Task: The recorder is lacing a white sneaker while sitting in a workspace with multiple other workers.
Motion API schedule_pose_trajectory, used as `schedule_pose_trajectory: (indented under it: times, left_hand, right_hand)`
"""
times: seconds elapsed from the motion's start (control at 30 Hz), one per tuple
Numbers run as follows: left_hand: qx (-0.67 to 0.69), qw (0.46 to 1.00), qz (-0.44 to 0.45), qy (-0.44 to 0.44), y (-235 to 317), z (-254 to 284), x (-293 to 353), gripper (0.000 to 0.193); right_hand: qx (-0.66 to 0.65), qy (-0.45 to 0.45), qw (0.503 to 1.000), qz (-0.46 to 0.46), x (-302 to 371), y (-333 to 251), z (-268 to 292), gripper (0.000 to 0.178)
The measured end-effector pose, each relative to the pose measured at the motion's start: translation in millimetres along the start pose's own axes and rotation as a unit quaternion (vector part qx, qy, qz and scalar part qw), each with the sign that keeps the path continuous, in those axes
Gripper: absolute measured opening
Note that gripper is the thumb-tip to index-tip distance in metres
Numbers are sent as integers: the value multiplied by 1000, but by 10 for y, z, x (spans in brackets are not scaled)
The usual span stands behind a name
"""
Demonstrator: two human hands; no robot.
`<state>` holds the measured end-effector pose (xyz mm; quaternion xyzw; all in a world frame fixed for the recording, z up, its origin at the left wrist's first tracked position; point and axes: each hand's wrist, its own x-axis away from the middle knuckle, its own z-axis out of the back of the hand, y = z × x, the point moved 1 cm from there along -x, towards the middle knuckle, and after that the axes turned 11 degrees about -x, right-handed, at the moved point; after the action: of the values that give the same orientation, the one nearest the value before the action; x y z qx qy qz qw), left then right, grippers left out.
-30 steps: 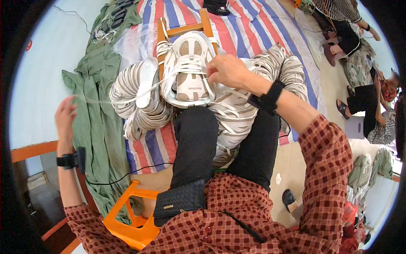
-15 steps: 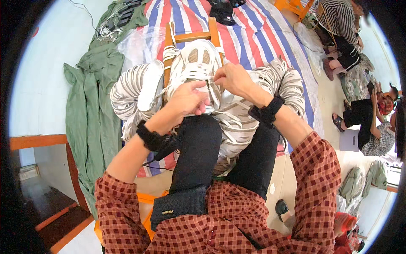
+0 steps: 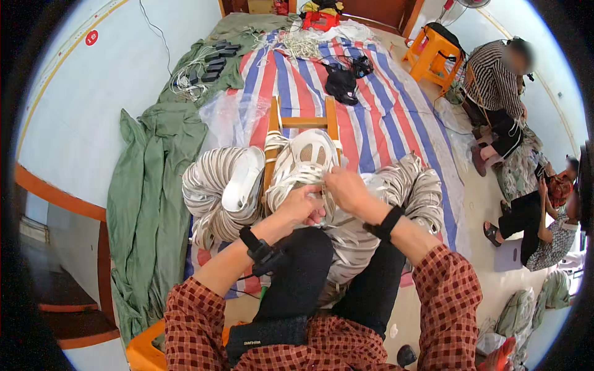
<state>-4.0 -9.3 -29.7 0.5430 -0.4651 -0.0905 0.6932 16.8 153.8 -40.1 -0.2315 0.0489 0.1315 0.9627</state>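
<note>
A white and beige shoe upper [image 3: 309, 156] rests toe-away on a wooden frame [image 3: 302, 122] in front of my knees. White shoelace [image 3: 296, 179] crosses its front. My right hand [image 3: 348, 189] is closed in a pinch on the lace at the upper's right side. Close beside it, my left hand [image 3: 302, 205] bends over the near part of the upper, thumb and forefinger together at the lace, other fingers curled. The fingertips partly hide the lace ends. Nested stacks of similar uppers lie on the left [image 3: 213, 191] and on the right [image 3: 405, 191].
Beneath lies a striped red, white and blue sheet [image 3: 377, 105]. Green cloth [image 3: 154, 161] runs along the left, with black blocks and cords [image 3: 213, 65] farther off. A black bag [image 3: 341, 83] and an orange stool [image 3: 435, 59] stand beyond. Other people sit at the right.
The view has tilted up, so more of the far sheet and room shows. My hands stay at the laces and have drawn closer together.
</note>
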Motion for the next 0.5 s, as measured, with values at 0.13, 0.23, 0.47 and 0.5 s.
schedule_pose_trajectory:
  times: [0.13,0.23,0.47,0.5]
  left_hand:
    - [2,1000,-25,7,-12,40,5,54]
    - [-24,1000,-7,5,60,31,39,60]
    - [-13,1000,-15,3,8,27,16,60]
    - [-15,1000,-14,5,4,27,35,60]
  right_hand:
    - [-58,-38,998,12,-70,146,-8,13]
    - [-119,-45,992,-15,-69,124,92,10]
    - [-121,-39,992,-15,-81,99,131,9]
    - [-106,-43,993,-28,-78,75,163,10]
